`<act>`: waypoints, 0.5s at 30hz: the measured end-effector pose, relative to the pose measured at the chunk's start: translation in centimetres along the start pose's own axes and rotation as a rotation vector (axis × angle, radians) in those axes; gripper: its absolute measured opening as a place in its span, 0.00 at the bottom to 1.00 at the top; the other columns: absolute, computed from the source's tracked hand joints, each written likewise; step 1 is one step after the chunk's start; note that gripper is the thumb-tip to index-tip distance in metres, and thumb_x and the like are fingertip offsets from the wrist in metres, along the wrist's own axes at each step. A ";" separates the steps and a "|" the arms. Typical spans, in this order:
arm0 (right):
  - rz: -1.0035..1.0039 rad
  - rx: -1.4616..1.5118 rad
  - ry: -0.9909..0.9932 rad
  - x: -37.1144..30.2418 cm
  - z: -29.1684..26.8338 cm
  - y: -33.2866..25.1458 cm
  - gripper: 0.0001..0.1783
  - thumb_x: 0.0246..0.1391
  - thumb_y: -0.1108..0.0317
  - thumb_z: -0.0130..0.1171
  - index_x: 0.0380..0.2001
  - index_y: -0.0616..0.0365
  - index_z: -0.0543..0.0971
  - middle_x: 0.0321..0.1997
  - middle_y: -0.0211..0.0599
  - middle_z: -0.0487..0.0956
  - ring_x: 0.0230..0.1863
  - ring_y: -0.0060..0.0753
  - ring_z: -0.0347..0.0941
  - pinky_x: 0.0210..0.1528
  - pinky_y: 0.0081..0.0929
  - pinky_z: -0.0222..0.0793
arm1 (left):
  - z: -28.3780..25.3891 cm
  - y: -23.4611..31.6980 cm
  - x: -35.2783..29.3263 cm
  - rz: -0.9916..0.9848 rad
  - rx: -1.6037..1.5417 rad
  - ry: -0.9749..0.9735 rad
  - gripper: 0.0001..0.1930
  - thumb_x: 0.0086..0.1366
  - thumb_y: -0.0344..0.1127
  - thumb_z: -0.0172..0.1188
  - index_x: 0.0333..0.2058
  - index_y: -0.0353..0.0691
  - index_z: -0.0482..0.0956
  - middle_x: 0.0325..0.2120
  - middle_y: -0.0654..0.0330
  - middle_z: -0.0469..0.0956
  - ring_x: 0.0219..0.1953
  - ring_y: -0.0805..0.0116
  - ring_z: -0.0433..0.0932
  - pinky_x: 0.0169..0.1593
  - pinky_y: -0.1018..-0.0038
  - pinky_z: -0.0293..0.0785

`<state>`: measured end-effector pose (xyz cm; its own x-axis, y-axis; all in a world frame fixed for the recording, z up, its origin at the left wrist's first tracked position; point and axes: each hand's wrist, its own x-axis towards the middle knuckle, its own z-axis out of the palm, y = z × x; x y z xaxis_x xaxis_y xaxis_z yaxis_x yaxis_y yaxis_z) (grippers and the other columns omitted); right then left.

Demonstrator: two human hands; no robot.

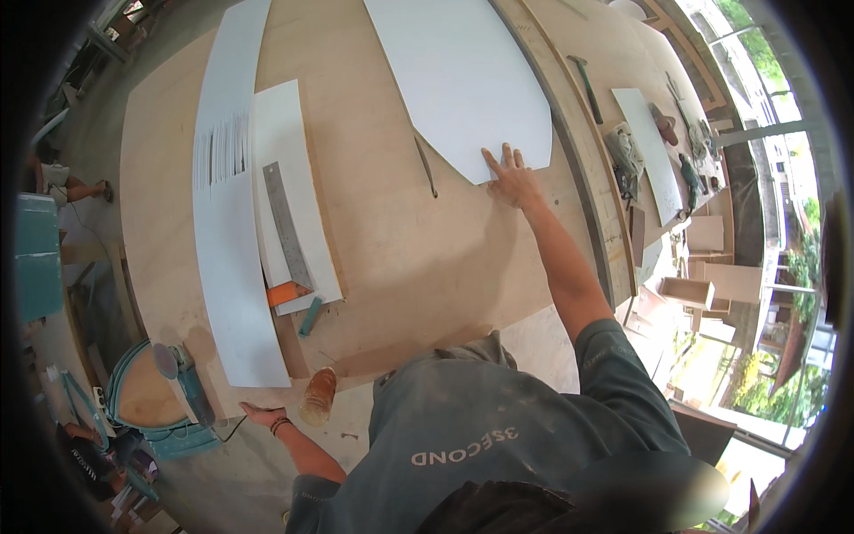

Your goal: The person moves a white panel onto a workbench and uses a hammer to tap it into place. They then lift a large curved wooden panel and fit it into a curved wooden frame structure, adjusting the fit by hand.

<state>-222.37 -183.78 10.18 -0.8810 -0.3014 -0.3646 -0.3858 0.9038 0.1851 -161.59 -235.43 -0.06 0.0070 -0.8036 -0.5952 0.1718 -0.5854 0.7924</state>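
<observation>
White panel: the pale sheet (471, 80) lies flat at the far middle-right of the wooden worktop (382, 285), its near end tapering through slanted corners; its far end runs out of view.
Long axis: it runs from near to far, the far part leaning a little to the left.
Right hand: this hand (516, 182) is the nearer of the two, reaching far with the arm stretched out; the fingers are spread over the panel's near edge, pressed or resting flat, grasping nothing.
Left hand: this hand (263, 415) is low at the near left, just beside the worktop's near edge; its fingers are extended with nothing visible in the grasp, and whether they touch the edge I cannot tell.
Key relation: the panel extends away on the far side of the right hand, while from the left hand it lies far and to the right, well apart.
Right border: a long wooden rail (578, 169) runs beside the panel, with a hammer (587, 91) beyond it.
Left side: a long white strip (233, 285) lies beside a shorter board (320, 231) carrying a metal ruler (286, 222).
Near left: a power tool (189, 384) and a brown container (319, 396) flank the left hand.
</observation>
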 end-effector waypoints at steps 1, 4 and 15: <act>-0.001 0.009 -0.010 0.3 -0.4 -0.1 0.50 0.60 0.48 0.59 0.78 0.25 0.42 0.81 0.55 0.44 0.78 0.66 0.46 0.69 0.59 0.64 | -0.2 -0.1 0.5 -0.017 -0.026 0.008 0.43 0.70 0.64 0.50 0.74 0.44 0.53 0.73 0.56 0.54 0.72 0.52 0.55 0.72 0.53 0.52; 0.003 -0.018 -0.005 1.3 -0.7 -0.6 0.49 0.60 0.49 0.59 0.78 0.25 0.42 0.81 0.56 0.43 0.78 0.67 0.46 0.69 0.61 0.63 | -0.6 0.3 0.8 -0.038 -0.076 0.024 0.42 0.70 0.62 0.52 0.74 0.45 0.54 0.73 0.57 0.55 0.72 0.53 0.56 0.72 0.53 0.52; -0.008 0.020 0.061 5.2 -0.3 -0.1 0.46 0.60 0.46 0.58 0.76 0.21 0.47 0.81 0.52 0.45 0.78 0.64 0.47 0.69 0.54 0.65 | -2.1 -0.1 2.9 -0.029 -0.119 0.088 0.41 0.68 0.63 0.52 0.72 0.45 0.58 0.74 0.58 0.55 0.71 0.51 0.59 0.71 0.53 0.57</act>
<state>-227.02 -185.56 8.50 -0.8932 -0.3263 -0.3094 -0.3880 0.9070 0.1635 -159.53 -237.53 -2.15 0.0852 -0.7708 -0.6313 0.2886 -0.5874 0.7561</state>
